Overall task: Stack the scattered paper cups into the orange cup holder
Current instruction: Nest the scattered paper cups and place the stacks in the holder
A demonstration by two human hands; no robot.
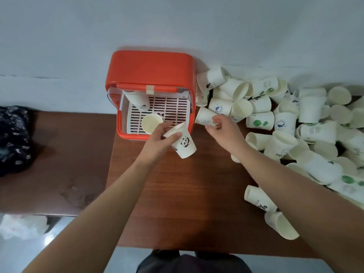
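The orange cup holder (150,71) stands at the table's far edge against the wall, its white slatted tray (169,107) showing. Inside it, a stack of cups (136,100) leans at the back left and one upright cup (151,123) sits at the front. My left hand (160,139) grips a panda-print paper cup (184,144) by its rim, just in front of the holder's front right corner. My right hand (223,128) pinches the base of a tilted cup (203,117) beside the holder's right wall.
A big pile of white paper cups (307,123) covers the right side of the brown wooden table (177,194). Two loose cups (258,198) lie near my right forearm. A dark patterned cloth (13,138) lies at the left on a lower surface.
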